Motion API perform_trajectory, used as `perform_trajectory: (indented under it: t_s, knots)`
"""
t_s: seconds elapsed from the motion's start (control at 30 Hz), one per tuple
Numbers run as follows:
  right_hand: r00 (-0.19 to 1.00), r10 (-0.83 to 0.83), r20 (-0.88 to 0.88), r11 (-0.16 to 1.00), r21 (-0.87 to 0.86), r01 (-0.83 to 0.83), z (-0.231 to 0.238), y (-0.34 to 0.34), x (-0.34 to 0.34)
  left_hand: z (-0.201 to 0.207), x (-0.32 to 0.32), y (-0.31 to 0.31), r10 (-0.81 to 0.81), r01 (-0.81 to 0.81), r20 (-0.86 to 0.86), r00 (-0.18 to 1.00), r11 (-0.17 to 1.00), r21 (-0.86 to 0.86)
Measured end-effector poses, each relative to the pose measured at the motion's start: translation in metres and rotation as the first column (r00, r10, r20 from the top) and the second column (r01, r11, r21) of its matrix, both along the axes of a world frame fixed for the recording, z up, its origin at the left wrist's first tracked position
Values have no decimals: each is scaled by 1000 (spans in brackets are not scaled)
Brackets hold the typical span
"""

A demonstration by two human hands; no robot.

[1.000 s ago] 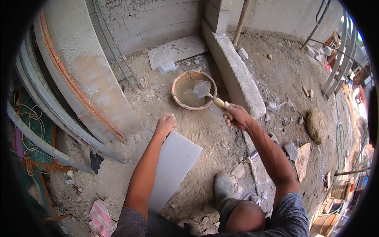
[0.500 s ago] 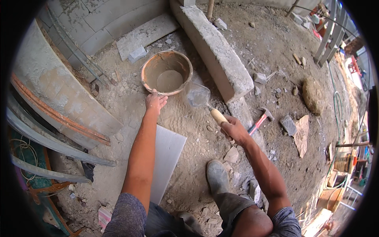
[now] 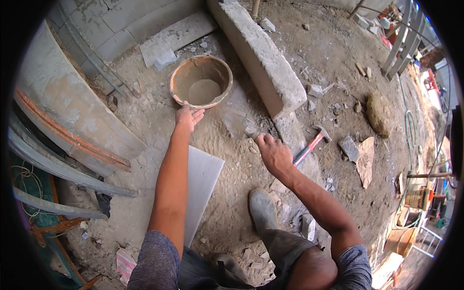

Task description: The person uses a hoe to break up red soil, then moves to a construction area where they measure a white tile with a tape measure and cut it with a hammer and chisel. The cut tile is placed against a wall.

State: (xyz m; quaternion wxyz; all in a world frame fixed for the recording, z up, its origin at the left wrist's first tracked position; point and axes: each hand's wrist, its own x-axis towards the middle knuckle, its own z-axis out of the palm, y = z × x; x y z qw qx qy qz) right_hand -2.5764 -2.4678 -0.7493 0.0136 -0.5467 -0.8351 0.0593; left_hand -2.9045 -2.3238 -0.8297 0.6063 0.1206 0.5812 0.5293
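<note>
A round orange-brown bucket [image 3: 181,81], its inside coated with grey mortar, stands on the dirt ahead of me. My left hand [image 3: 189,117] grips its near rim, the thumb over the edge and the fingers spread along the outside. To the right of the bucket, my right hand [image 3: 274,154] is closed round a trowel [image 3: 237,123]. The trowel's blade is smeared by motion, and my fingers hide its handle. Beyond my right hand a claw hammer [image 3: 308,150] with a red and blue handle lies against the concrete. A pale grey tile [image 3: 205,176] lies beside my left forearm.
A long concrete beam [image 3: 263,63] runs along the bucket's right side. At the back left are a block wall [image 3: 111,34] and a flat slab [image 3: 181,38]. Curved metal strips [image 3: 67,169] lie at left. Stones, including a large rock [image 3: 379,115], are scattered at right.
My right hand has turned over and moved slightly up and left, swinging the trowel's blade lower beside the bucket. My left hand keeps its hold on the rim. The whole view has shifted slightly.
</note>
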Motion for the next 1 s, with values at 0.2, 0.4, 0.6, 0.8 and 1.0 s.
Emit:
perform_trajectory:
  t_s: [0.2,0.4,0.6,0.8,1.0]
  knots:
    - [702,-484,-523,833,-521,186,12,-126,100,27,-13,-104,-268,338,-623,735,941,-6]
    - [525,-478,-704,825,-565,-7,80,-164,59,-17,-191,-417,-106,-125,-993,51,986,-112]
    - [998,39,-40,980,-192,-46,160,-123,28,-100,-108,-571,-517,-439,-740,430,597,-672]
    - [828,334,-449,838,-261,-480,114,-153,-54,-101,-47,-594,-368,-495,-915,168,771,-401]
    - [880,110,-461,767,-524,-370,-31,-209,-102,-96,-52,-596,-266,-513,-952,154,801,-307]
